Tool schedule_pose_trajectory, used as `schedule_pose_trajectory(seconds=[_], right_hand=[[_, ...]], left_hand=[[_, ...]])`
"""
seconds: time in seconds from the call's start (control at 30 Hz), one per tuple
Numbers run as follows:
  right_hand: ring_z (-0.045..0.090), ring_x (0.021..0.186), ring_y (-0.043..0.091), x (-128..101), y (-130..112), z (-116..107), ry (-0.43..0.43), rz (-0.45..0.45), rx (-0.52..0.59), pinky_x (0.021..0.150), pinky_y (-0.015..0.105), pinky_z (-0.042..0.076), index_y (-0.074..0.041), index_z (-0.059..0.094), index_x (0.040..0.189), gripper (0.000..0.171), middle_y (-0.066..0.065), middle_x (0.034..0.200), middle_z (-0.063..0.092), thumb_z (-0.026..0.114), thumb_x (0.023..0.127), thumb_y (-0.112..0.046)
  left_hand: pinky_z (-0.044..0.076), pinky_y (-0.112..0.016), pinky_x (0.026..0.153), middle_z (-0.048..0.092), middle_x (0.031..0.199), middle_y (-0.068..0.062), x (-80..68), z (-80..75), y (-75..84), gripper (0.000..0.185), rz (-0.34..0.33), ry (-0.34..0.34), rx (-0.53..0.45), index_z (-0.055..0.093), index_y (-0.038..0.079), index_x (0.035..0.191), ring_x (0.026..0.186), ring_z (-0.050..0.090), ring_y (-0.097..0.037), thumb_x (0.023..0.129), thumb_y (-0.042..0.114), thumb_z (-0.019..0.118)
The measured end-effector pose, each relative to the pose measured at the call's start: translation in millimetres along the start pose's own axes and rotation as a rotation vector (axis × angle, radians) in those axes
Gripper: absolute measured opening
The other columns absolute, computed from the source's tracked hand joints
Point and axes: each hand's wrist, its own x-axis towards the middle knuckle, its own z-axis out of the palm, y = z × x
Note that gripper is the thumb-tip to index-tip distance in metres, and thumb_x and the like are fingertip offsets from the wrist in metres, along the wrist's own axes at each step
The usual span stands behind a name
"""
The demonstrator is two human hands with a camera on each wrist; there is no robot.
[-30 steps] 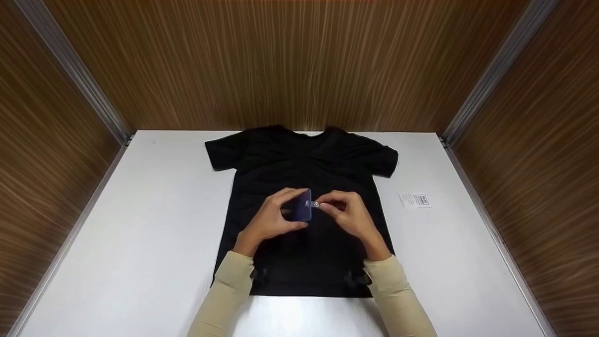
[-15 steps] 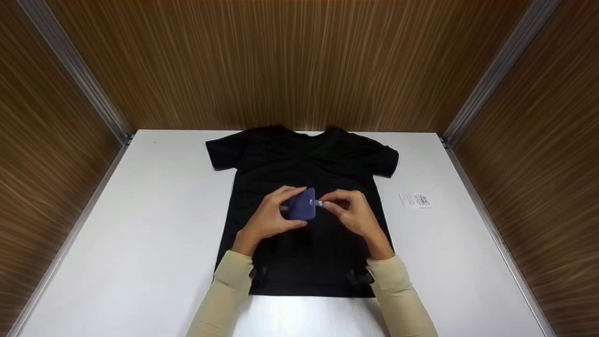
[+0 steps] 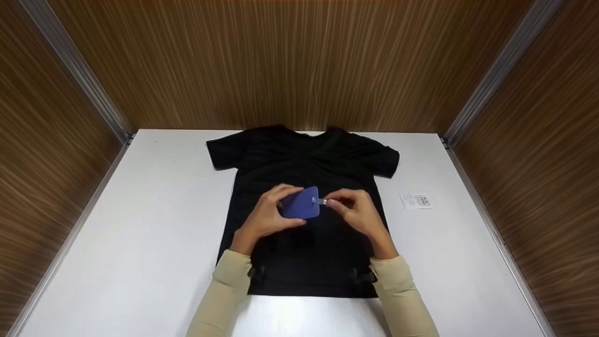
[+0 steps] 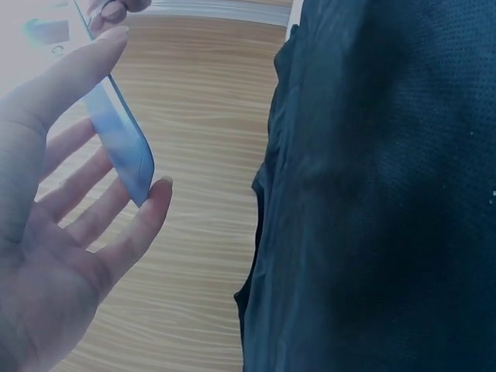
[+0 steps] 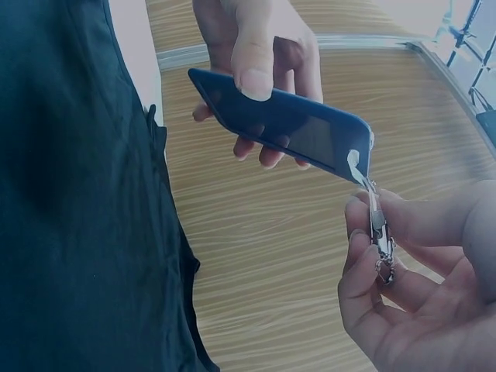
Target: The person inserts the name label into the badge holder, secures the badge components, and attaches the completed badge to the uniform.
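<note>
A flat blue badge holder (image 3: 302, 204) is held above a black T-shirt (image 3: 304, 257). My left hand (image 3: 267, 213) grips it by its edges, thumb on one side and fingers on the other. From a slot at the badge's right end comes a clear strap with a metal clip (image 5: 380, 229). My right hand (image 3: 358, 209) pinches that clip between thumb and fingers. In the left wrist view the badge holder (image 4: 120, 139) slants between thumb and fingertips.
The T-shirt lies spread out on a white table (image 3: 164, 224), collar toward the back wall. To its right lies a small white printed card (image 3: 415, 201). Wood-grain panels (image 3: 299, 65) enclose the table at the back and both sides.
The badge holder has turned so that more of its flat blue face shows to the head camera. Both hands keep their hold, and the right has shifted slightly to the right.
</note>
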Motion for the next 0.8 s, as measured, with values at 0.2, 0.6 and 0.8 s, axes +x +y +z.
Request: schedule_pose_trajectory(seconds=[0.2,0.6,0.8], right_hand=[[0.061,0.074,0.007,0.4,-1.3,-1.7,0.001,0.021,0.001,0.068,0.017,0.049,-0.004,0.081,0.095,0.007,0.013,0.092,0.078,0.074,0.093,-0.003],[0.061,0.075,0.008,0.4,0.6,-2.2,-0.001,0.025,-0.029,0.070,0.020,0.050,-0.005,0.081,0.095,0.007,0.011,0.093,0.079,0.074,0.092,-0.004],[0.062,0.076,0.008,0.5,2.0,-2.2,0.006,0.031,-0.033,0.070,0.022,0.051,-0.004,0.081,0.094,0.006,0.011,0.092,0.079,0.075,0.092,-0.005]], left_hand=[[0.055,-0.029,0.081,0.066,0.131,-0.004,-0.4,-1.7,0.8,0.071,0.005,0.004,0.000,0.066,0.019,0.139,0.109,0.061,-0.018,0.074,0.030,0.094],[0.059,-0.045,0.083,0.066,0.132,-0.005,-0.7,-3.0,-1.6,0.071,0.009,0.009,-0.007,0.067,0.019,0.138,0.111,0.062,-0.021,0.074,0.032,0.094],[0.060,-0.047,0.084,0.067,0.132,-0.004,-1.2,-3.1,-1.6,0.071,0.000,0.018,-0.021,0.067,0.021,0.138,0.112,0.063,-0.022,0.074,0.030,0.095]])
